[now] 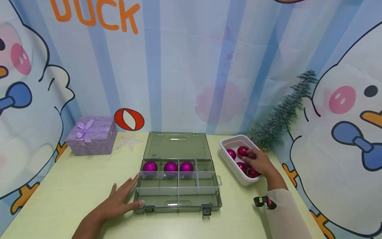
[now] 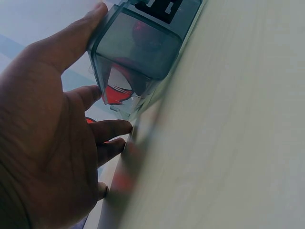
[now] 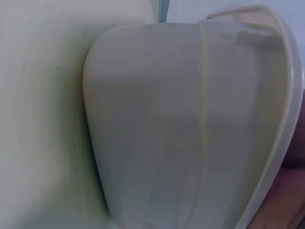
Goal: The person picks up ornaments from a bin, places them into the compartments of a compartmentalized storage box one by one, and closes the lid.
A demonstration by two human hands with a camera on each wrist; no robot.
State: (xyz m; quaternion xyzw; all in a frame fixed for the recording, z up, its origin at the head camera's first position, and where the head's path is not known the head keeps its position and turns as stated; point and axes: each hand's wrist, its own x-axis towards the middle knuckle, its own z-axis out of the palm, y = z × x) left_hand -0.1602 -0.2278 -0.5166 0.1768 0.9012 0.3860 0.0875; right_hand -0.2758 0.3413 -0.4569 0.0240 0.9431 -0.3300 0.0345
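A green see-through compartment case (image 1: 176, 200) stands with its lid raised at the back. Three magenta baubles (image 1: 186, 167) sit in separate cells of its back row. My left hand (image 1: 117, 200) is spread at the case's left side, thumb on the front left corner; in the left wrist view its straight fingers reach along the side wall. To the right, my right hand (image 1: 260, 163) is inside a white tub (image 1: 237, 173), thumb and fingers around a shiny red bauble (image 1: 251, 155), partly hidden by them. Several more red baubles (image 1: 242, 151) lie around it.
A purple gift box (image 1: 92, 139) with a bow stands at the back left, and a pale star ornament (image 1: 130, 142) lies beside it. A small frosted Christmas tree (image 1: 280, 116) leans behind the tub. A printed curtain (image 1: 185, 66) closes off the table's back.
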